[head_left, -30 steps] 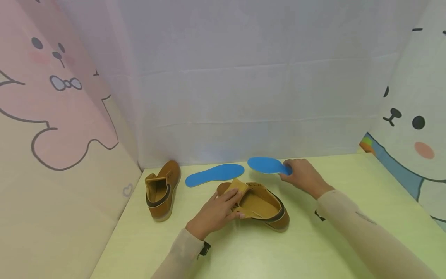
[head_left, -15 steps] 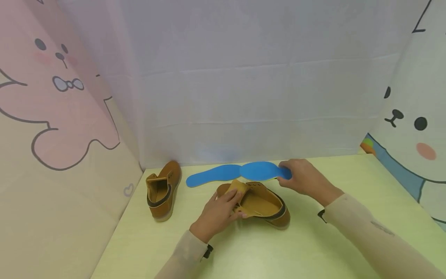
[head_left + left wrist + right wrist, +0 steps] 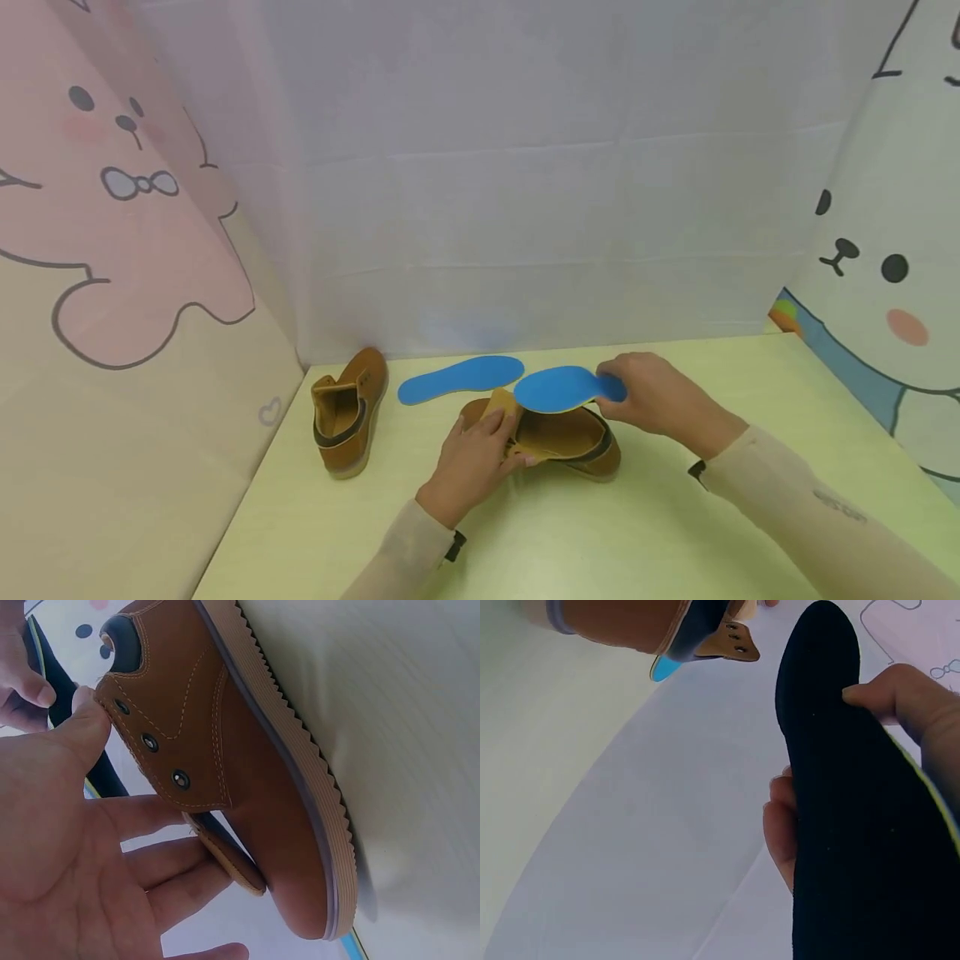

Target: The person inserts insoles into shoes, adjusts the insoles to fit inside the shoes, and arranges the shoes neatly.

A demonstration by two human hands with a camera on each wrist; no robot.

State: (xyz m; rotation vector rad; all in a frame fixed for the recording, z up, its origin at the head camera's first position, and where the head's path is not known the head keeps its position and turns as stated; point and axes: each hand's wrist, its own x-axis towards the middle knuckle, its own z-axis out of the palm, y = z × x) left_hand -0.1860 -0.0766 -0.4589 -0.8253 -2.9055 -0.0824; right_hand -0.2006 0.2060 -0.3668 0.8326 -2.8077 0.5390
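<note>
In the head view my left hand [image 3: 474, 458] holds back the tongue [image 3: 502, 402] of a brown leather shoe [image 3: 600, 467] lying on the table. Its thumb touches the edge of the eyelet flap [image 3: 154, 746] in the left wrist view, with the fingers at the tongue. My right hand [image 3: 648, 396] grips a blue insole [image 3: 555, 388] by its narrower end, thumb on one face and fingers on the other. The insole's broad end overlaps the shoe's opening in the head view. Its dark underside [image 3: 847, 810] faces the right wrist camera.
A second brown shoe [image 3: 351, 417] stands at the left of the pale table [image 3: 555, 550], toe toward the back. Another blue insole [image 3: 461, 379] lies flat behind the shoe in my left hand. A pale cloth [image 3: 465, 208] hangs along the table's back edge.
The insole in my right hand has moved toward me and slightly left, from behind the shoe to over its opening. My left hand stays at the tongue.
</note>
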